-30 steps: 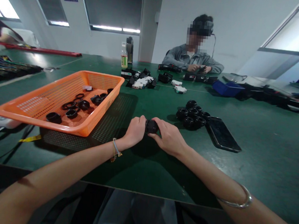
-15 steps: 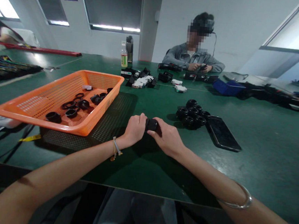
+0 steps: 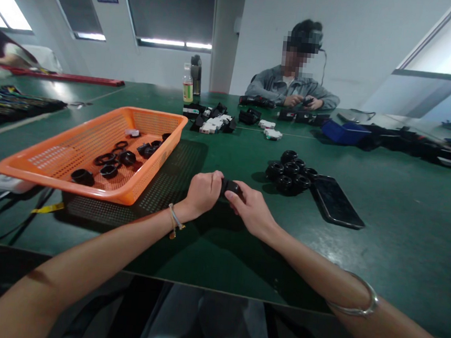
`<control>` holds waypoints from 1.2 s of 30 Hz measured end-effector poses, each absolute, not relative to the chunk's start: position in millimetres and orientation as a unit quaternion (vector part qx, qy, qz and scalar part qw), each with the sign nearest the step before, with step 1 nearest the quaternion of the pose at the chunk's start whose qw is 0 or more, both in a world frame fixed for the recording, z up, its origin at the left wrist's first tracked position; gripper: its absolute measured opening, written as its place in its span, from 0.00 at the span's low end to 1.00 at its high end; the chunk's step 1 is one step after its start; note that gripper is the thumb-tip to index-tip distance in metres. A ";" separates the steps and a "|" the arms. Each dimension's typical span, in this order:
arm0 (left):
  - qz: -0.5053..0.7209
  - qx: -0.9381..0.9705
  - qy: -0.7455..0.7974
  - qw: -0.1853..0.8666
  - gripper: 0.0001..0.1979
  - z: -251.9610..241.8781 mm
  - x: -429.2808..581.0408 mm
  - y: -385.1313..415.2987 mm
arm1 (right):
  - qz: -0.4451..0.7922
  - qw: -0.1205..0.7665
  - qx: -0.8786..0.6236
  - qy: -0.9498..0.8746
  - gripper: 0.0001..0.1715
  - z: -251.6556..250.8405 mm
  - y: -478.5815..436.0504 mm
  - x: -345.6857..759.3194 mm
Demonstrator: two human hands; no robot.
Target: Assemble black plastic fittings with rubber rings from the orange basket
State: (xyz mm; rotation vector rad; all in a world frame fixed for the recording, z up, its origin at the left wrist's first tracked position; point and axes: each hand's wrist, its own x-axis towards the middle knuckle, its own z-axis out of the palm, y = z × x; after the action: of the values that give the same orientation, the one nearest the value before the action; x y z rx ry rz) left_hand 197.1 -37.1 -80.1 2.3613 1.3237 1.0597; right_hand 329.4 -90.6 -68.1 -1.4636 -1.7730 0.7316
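Note:
Between my two hands is a small black round part (image 3: 231,187), held just above the green table (image 3: 219,242). My left hand (image 3: 204,192) is closed round its left end. On its right end, the fingers and thumb of my right hand (image 3: 253,205) are pinched. To the left, an orange basket (image 3: 128,194) holds several black rings and caps (image 3: 127,157). A cluster of glossy black round parts (image 3: 290,169) lies to the right of my hands, touching a black phone (image 3: 337,201).
Black and white pieces (image 3: 216,122) lie further back, near a bottle (image 3: 187,84). A blue box (image 3: 345,132) and dark items are at the back right. A person (image 3: 296,86) sits across the table. Cables (image 3: 11,224) run under the basket's left side.
My right hand's fingers have shifted on the black part, with the thumb now higher over it. My left hand has moved very slightly to the left.

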 end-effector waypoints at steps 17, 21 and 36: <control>0.428 0.654 0.504 0.367 0.15 -97.5 205.1 -28.6 | -0.095 0.285 -0.430 -0.851 0.16 -74.9 -76.9 343.7; 0.370 0.741 0.520 0.210 0.12 -95.7 198.8 -34.9 | -0.094 0.311 -0.427 -0.844 0.19 -78.1 -79.4 339.4; 0.363 0.753 0.502 0.222 0.15 -81.5 202.8 -37.1 | 0.053 0.336 -0.527 -0.779 0.15 -78.6 -83.3 332.4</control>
State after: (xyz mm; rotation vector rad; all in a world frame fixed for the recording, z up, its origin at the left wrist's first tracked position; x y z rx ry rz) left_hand 202.8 -37.1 -81.5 2.0807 1.3881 1.0023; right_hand 332.4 -83.3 -78.6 -1.3728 -2.0311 0.1385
